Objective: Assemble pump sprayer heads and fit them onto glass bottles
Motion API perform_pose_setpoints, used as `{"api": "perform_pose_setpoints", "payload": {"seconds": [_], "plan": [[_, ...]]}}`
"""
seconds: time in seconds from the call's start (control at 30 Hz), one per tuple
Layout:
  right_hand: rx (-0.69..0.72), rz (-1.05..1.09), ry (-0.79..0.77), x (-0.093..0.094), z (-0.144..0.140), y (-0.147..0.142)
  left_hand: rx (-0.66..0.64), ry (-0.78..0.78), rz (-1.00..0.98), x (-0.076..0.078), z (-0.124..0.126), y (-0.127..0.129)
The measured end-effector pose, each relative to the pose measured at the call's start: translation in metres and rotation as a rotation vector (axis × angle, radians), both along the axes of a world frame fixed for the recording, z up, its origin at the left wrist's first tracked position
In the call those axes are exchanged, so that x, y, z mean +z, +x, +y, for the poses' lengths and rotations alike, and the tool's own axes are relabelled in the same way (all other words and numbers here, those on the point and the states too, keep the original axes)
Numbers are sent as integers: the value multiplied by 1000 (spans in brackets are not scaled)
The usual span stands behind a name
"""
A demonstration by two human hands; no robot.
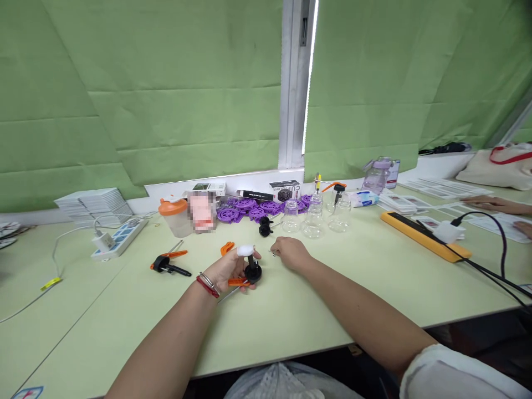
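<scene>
A: What does the left hand (226, 270) hold?

B: It is closed around a black pump head (252, 270), which has an orange trigger part (238, 282) under the fingers. A finger with a white wrapping on its tip (245, 250) presses on top. The piece sits a little below the middle of the table (291, 321).

A: And the right hand (292, 254)?

B: It lies at 3 o'clock from the pump head, close but not touching it. The fingers are curled together and pinch something very small and shiny (273, 253). I cannot tell what it is.

A: What is around them?

B: At 9 o'clock from the left hand there is another black and orange pump head (168, 264) with a thin tube. At 12 o'clock lies a loose orange clip (226, 247), and further a small black part (265, 225). Behind that, at 12 to 1 o'clock, stand three clear glass bottles (313, 221), and purple plastic wheels (249, 209) lie near the wall. At 11 o'clock is a cup with orange lid (173, 216). At 10 o'clock a white power strip (120, 237) rests on the table.

A: Anything on the right side?

B: At 2 o'clock a yellow power strip (424, 235) lies with a black cable. Far at 2 o'clock, hands of another person (496, 205) rest on papers.
</scene>
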State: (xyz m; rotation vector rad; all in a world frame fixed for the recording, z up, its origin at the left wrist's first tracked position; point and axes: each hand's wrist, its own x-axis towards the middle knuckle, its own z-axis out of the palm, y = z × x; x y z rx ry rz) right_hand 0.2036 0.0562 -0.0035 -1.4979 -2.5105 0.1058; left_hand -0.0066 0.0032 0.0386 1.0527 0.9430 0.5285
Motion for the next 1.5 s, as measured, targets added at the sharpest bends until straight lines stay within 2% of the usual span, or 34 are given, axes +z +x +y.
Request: {"api": "perform_pose_setpoints", "payload": {"seconds": [0.17, 0.5, 0.57, 0.63, 0.77, 0.83, 0.9, 1.07, 1.5], "plan": [[26, -15, 19, -2, 2, 1, -25, -15, 0, -4, 4, -2], [-47, 7, -14, 0, 1, -5, -38, -53, 17, -4, 5, 0], [-85, 138, -23, 1, 0, -5, -34, -54, 12, -5, 6, 0], [-106, 381, -76, 4, -2, -6, -28, -52, 9, -5, 6, 0], [-67, 936, -392, 11, -12, -12, 6, -43, 6, -3, 4, 2], [-24, 1103, -559, 15, -19, -15, 17, -34, 4, -2, 3, 3], [35, 1191, -659, 18, -25, -18, 17, -24, 2, -1, 1, 4], [136, 1226, -713, 21, -32, -20, 16, -15, 20, 0, 1, 5], [270, 1052, -559, 23, -38, -31, -9, 20, 64, -4, 2, 5]]}}
